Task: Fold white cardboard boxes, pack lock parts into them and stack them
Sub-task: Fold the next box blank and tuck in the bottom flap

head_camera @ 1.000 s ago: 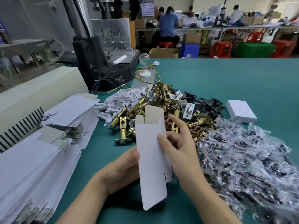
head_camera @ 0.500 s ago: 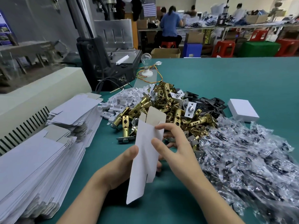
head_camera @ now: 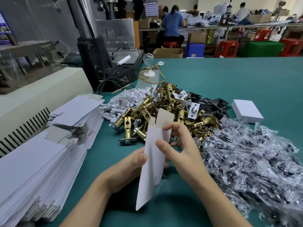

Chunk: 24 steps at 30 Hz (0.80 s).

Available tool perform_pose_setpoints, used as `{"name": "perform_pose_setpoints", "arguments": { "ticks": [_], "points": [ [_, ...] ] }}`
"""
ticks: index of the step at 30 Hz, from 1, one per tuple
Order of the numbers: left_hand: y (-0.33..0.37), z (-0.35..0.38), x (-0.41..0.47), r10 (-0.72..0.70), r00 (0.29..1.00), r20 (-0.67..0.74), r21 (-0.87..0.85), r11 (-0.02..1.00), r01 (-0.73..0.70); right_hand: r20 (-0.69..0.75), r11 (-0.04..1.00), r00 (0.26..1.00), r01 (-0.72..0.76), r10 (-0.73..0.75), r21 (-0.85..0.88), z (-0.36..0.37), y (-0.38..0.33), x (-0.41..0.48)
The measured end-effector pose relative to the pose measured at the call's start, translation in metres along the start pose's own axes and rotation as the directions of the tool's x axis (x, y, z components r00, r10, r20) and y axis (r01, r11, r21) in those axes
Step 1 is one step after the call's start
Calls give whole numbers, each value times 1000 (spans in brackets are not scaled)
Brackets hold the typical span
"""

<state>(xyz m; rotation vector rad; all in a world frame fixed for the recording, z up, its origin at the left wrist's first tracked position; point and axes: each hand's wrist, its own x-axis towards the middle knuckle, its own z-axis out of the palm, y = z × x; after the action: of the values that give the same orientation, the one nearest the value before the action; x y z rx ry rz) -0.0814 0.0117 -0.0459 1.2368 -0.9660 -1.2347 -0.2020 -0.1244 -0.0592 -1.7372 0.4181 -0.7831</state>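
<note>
Along the left edge of the green table (head_camera: 229, 76), two stacks of flat white cardboard blanks (head_camera: 32, 169) lie beside a beige machine (head_camera: 41, 89). A dark press (head_camera: 105, 63) and a light bulb (head_camera: 148, 58) on a white base stand toward the far left corner. In the middle of the table is a heap of brass latches (head_camera: 165, 110), with small white plastic pieces (head_camera: 126, 100) at its left and black plates (head_camera: 211, 104) at its right. A spread of clear plastic bags (head_camera: 254, 161) holding dark small parts covers the near right side and touches the heap. Both hands hold one unfolded box (head_camera: 152, 164) above the near middle of the table, just in front of the latches. It is tilted, with its lower end toward the near edge and its grey-brown top flap raised. The left hand (head_camera: 124, 171) grips its left edge, thumb on the white face and fingers behind. The right hand (head_camera: 178, 151) pinches its upper right part, thumb pressed on the face and forefinger curled over the edge. A small closed white box (head_camera: 247, 113) sits toward the right edge, its contents hidden.
</note>
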Motion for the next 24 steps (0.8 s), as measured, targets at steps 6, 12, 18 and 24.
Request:
{"name": "perform_pose_setpoints", "arguments": {
  "ticks": [6, 12, 18, 24],
  "points": [
    [-5, -2, 8, 24, 999, -49, 43, 999, -21, -11, 996, 1000, 24, -23, 83, -4, -5, 1],
    [-13, -10, 9, 78, 992, -100, 48, 996, -73, -2, 994, 994, 106, -106, -8, -2, -11, -3],
    [-13, -12, 11, 107, 985, -136, 216, 973, -76, 9, 990, 990, 141, -141, -25, -3, -12, -2],
    [-14, -13, 13, 95, 988, -118, 286, 957, -58, -51, 990, 990, 137, -134, 43, -5, -11, 1]
  ]
}}
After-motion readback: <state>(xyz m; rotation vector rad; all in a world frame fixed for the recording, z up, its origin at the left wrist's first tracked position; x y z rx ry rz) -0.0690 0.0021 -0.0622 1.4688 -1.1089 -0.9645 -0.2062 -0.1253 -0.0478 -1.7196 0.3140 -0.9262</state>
